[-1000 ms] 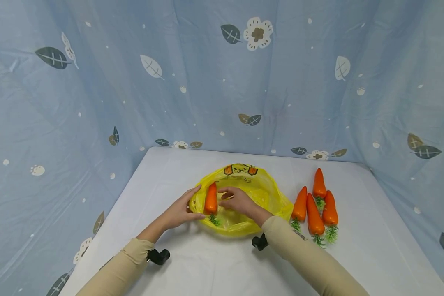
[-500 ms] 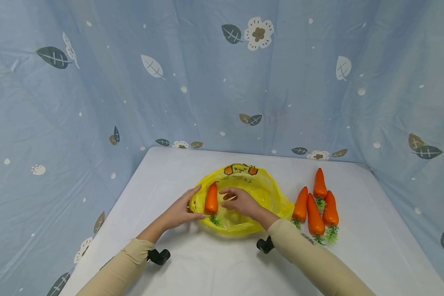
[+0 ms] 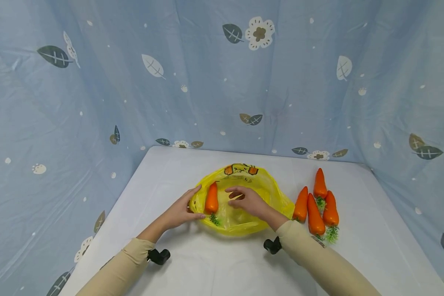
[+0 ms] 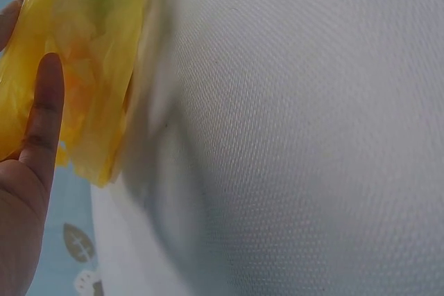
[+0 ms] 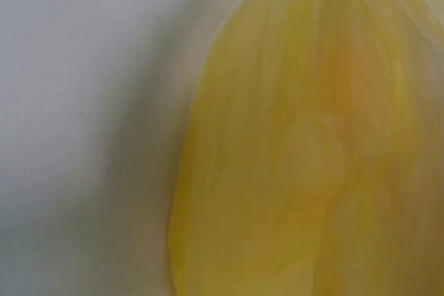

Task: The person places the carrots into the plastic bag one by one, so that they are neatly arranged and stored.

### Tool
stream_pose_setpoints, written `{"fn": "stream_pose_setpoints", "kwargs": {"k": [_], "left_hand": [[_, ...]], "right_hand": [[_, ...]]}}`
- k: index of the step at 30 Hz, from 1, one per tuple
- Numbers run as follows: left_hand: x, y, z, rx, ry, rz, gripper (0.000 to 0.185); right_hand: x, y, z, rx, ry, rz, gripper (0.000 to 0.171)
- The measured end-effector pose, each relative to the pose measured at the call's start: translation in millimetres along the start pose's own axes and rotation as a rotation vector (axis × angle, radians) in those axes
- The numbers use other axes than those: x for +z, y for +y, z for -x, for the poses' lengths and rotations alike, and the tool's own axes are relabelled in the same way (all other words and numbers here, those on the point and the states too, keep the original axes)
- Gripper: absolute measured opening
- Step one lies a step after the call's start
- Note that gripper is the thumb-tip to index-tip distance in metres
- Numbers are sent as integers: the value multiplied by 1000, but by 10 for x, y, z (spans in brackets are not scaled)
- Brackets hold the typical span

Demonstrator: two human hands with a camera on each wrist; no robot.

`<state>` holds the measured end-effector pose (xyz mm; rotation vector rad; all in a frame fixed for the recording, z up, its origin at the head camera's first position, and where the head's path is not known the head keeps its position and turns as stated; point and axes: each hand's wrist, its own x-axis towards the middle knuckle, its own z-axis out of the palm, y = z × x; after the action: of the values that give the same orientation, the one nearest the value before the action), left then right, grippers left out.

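Observation:
A yellow plastic bag (image 3: 271, 193) lies on the white table, its mouth spread wide toward me. Inside it, along the left side, rests an orange carrot (image 3: 211, 199) with a green leafy top. My left hand (image 3: 179, 210) touches the bag's left side from outside, thumb and fingers spread; in the left wrist view the straight thumb (image 4: 45, 112) lies along the plastic. Over the bag's opening, my right hand (image 3: 248, 201) has loosely bent fingers and holds nothing, apart from the carrot. The right wrist view is mostly filled by the bag's outer wall (image 5: 277, 171).
Several more carrots (image 3: 315, 216) with leafy tops lie in a cluster to the right of the bag, partly behind the right sleeve (image 3: 311, 250). A patterned blue curtain (image 3: 207, 82) encloses the table (image 3: 214, 267) at the back and sides.
My right hand has drawn a little to the right, away from the carrot in the bag. The left hand and that carrot have stayed in place.

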<state>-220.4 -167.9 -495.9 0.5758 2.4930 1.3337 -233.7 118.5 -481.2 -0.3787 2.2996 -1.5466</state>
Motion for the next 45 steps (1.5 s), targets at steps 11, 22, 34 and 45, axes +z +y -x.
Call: {"fn": "stream_pose_setpoints", "kwargs": {"k": [11, 22, 34, 45], "left_hand": [[9, 19, 4, -6, -3, 3, 98], [13, 25, 8, -8, -3, 1, 98], [28, 20, -4, -3, -7, 30, 98], [37, 23, -6, -5, -1, 12, 99]], "right_hand": [[-171, -17, 86, -42, 4, 10, 41], [-310, -78, 210, -57, -9, -40, 43], [-474, -4, 354, -57, 12, -53, 46], [-615, -7, 457, -78, 33, -53, 45]]}}
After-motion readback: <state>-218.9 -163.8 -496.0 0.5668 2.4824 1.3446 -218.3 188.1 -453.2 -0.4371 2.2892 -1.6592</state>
